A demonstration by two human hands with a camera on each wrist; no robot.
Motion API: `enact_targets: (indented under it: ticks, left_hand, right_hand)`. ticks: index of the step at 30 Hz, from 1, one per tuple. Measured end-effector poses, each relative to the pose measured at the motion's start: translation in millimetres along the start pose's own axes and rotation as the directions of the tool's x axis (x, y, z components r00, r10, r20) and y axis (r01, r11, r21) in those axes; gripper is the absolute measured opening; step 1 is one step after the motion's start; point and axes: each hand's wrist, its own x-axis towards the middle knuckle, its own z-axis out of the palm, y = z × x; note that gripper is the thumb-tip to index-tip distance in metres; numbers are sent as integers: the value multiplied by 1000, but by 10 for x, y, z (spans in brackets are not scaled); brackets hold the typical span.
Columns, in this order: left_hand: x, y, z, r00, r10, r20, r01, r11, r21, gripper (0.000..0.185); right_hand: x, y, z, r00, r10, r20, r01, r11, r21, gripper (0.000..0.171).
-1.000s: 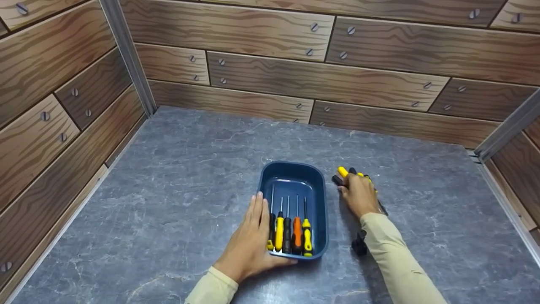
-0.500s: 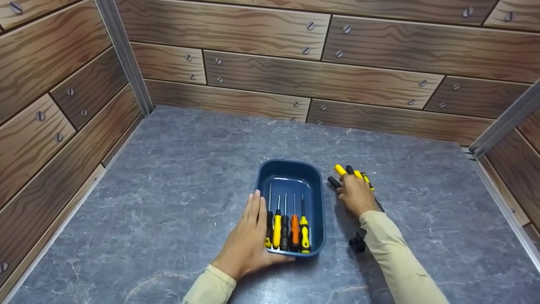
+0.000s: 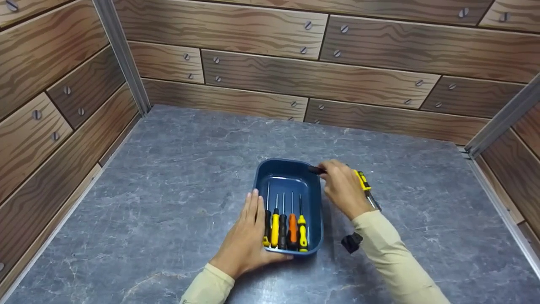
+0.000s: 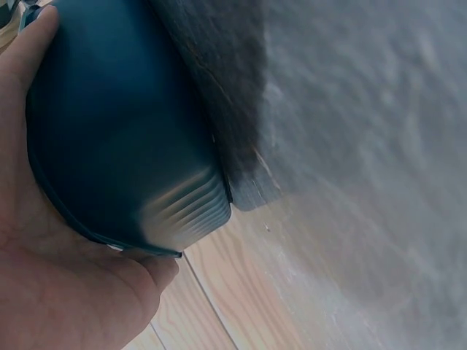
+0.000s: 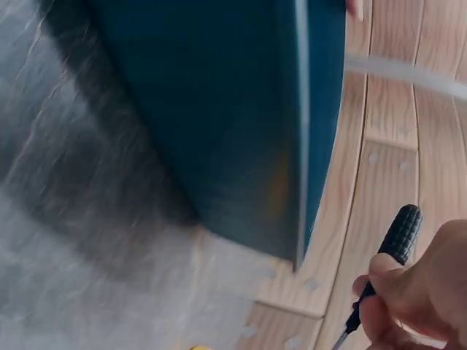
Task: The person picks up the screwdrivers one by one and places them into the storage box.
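Five screwdrivers lie side by side in the near end of the blue tray on our grey table. Our left hand lies flat with straight fingers along the tray's left wall, thumb at its near corner. Our right hand pinches a black-handled screwdriver, its handle just over the tray's far right rim. A yellow-and-black tool lies on the table just right of that hand.

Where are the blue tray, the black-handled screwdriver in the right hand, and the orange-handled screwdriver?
blue tray (image 3: pixel 291 166), head view, far rim.
black-handled screwdriver (image 5: pixel 400 235), right wrist view, ribbed black handle.
orange-handled screwdriver (image 3: pixel 292 230), head view, middle of its handle.
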Motion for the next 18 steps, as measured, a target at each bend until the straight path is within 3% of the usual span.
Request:
enact_targets:
  ticks: [5, 8, 12, 18]
  left_hand:
    - [1, -4, -8, 1000, -2, 10, 2, 1000, -10, 139]
    - [2, -7, -12, 1000, 2, 10, -2, 1000, -5, 139]
    - [7, -7, -20, 1000, 17, 5, -17, 1000, 23, 139]
    - [12, -9, -12, 999, 32, 2, -32, 998, 61, 137]
  right_hand:
    - [-3, -228, 64, 990, -141, 29, 140, 989, 48, 26]
    - [-31, -321, 144, 966, -252, 60, 247, 966, 82, 28]
    - [-86, -415, 267, 914, -387, 119, 371, 918, 137, 34]
    - [-177, -525, 435, 815, -506, 283, 463, 862, 207, 34]
